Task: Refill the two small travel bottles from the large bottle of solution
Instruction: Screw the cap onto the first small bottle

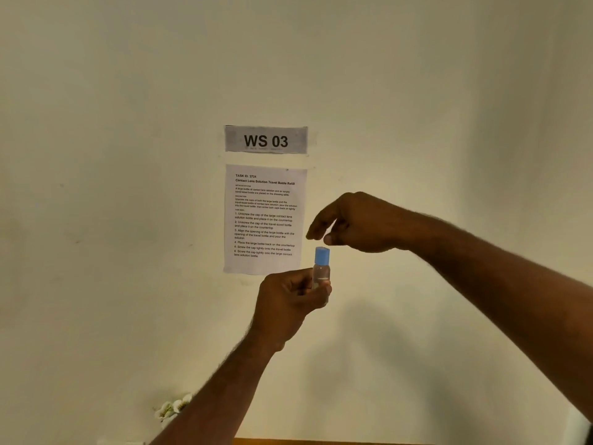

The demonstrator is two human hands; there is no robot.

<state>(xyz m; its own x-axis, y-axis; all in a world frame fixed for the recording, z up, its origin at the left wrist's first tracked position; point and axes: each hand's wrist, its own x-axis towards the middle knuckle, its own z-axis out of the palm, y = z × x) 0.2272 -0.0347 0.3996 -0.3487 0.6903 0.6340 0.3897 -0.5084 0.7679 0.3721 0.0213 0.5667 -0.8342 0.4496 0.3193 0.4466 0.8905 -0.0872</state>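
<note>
My left hand (290, 300) holds a small clear travel bottle (321, 273) upright in front of the wall, fingers wrapped round its lower half. A blue cap (322, 255) sits on the bottle's top. Some clear liquid shows inside the bottle. My right hand (349, 221) hovers just above the cap, fingers and thumb slightly apart and curled downward, not touching it. The large bottle and the second travel bottle are out of view.
A cream wall fills the view, with a "WS 03" sign (266, 139) and a printed task sheet (264, 216) taped below it. White flowers (173, 407) peek out at the bottom left. A strip of wooden surface (321, 441) shows along the bottom edge.
</note>
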